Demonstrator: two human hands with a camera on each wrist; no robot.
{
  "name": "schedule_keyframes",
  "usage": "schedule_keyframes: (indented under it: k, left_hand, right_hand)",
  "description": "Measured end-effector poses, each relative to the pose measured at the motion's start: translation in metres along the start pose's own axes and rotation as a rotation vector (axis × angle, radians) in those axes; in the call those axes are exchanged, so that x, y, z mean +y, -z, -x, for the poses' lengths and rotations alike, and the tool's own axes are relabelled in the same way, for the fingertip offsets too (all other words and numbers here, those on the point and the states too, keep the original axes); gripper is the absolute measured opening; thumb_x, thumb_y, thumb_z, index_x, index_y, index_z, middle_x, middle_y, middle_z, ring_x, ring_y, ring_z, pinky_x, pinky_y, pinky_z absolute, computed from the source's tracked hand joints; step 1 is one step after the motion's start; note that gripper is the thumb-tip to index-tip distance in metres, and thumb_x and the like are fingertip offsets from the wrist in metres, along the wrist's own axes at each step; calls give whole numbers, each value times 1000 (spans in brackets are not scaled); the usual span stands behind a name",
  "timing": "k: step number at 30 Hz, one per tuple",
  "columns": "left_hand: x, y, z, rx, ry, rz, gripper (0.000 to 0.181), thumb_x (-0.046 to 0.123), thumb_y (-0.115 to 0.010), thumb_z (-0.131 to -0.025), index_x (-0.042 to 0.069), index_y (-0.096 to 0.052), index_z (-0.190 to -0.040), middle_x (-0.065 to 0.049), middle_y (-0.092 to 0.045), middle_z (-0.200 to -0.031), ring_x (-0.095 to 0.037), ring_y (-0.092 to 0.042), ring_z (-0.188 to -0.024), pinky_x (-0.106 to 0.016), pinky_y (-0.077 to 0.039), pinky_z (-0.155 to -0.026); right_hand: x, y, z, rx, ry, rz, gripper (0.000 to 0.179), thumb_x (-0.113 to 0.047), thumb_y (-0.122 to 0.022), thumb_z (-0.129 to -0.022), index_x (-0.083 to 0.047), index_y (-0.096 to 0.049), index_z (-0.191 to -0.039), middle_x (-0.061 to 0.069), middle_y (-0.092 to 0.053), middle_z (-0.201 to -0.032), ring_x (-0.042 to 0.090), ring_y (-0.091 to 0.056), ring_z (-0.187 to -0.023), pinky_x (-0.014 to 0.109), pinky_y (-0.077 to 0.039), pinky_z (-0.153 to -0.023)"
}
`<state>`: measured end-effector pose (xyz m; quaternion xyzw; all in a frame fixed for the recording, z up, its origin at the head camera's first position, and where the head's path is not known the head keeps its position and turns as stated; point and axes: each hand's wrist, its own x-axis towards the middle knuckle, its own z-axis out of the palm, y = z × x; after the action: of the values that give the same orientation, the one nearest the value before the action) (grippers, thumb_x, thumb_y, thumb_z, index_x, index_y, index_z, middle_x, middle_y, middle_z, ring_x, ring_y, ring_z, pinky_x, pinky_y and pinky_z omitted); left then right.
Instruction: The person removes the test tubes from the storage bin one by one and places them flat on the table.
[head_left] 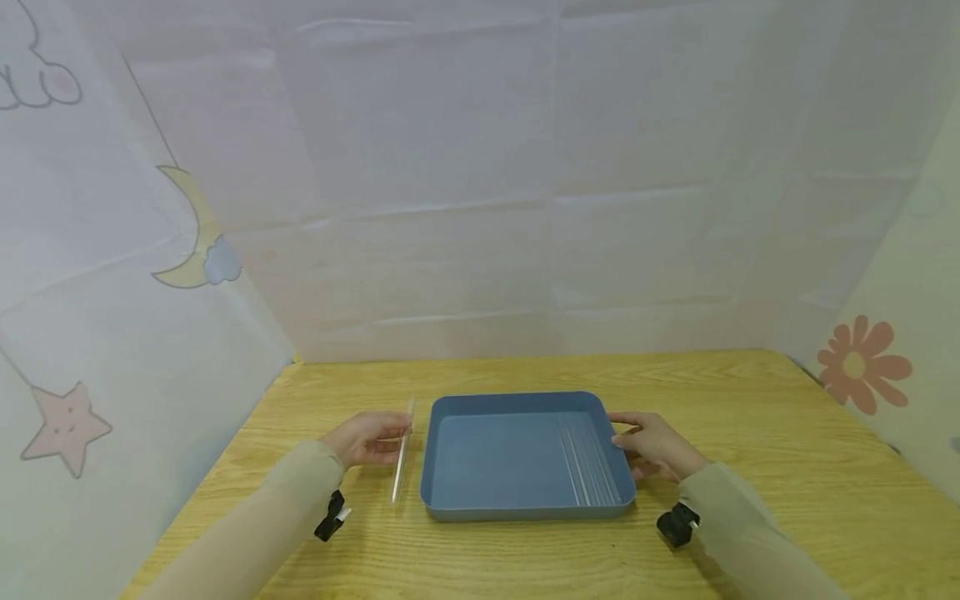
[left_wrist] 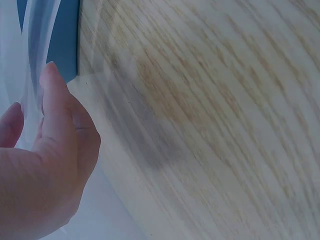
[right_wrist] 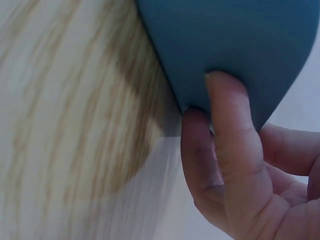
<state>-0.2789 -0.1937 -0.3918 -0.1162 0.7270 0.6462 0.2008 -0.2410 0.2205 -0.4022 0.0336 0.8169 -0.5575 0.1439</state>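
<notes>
My left hand (head_left: 375, 440) holds a long, thin, clear rod (head_left: 400, 471) between thumb and fingers, just left of a blue tray (head_left: 495, 510). Close to the camera in the left wrist view, the see-through rod looks broad and blurred beside the fingertips (left_wrist: 51, 75). At the tray's right side, my right hand (head_left: 654, 443) grips the wall, thumb by the rim. The right wrist view has its fingertips (right_wrist: 227, 90) against the outer blue wall (right_wrist: 230, 40). Several similar clear rods (head_left: 588, 462) lie side by side along the right part of the tray's floor.
The tray rests on a wood-grain table (head_left: 525, 558). Behind it rises a pale, creased sheet (head_left: 480, 208), with printed side panels showing a moon (head_left: 191, 233), a star (head_left: 67, 427) and a flower (head_left: 862, 365). Black wrist cameras (head_left: 677, 525) sit below the sleeves.
</notes>
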Motion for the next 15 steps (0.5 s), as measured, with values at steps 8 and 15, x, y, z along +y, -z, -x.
schedule_keyframes:
  k: [8, 15]
  left_hand:
    - [-4, 2, -5, 6, 5, -46, 37, 15, -59, -98, -6, -53, -128, -8, -62, -100, -23, -59, -91, -33, -56, -73]
    - [-6, 2, -7, -13, -5, -90, 42, 11, -57, -99, -7, -47, -137, -12, -61, -106, -27, -59, -97, -43, -53, -85]
  right_hand:
    - [-1, 0, 0, -2, -7, 8, 52, 1, -49, -100, 8, -29, -148, 28, -56, -116, 24, -66, -79, 39, -56, -58]
    - [-1, 0, -1, -5, -18, 7, 53, 1, -49, -100, 8, -28, -148, 26, -60, -112, 24, -66, -79, 38, -56, -59]
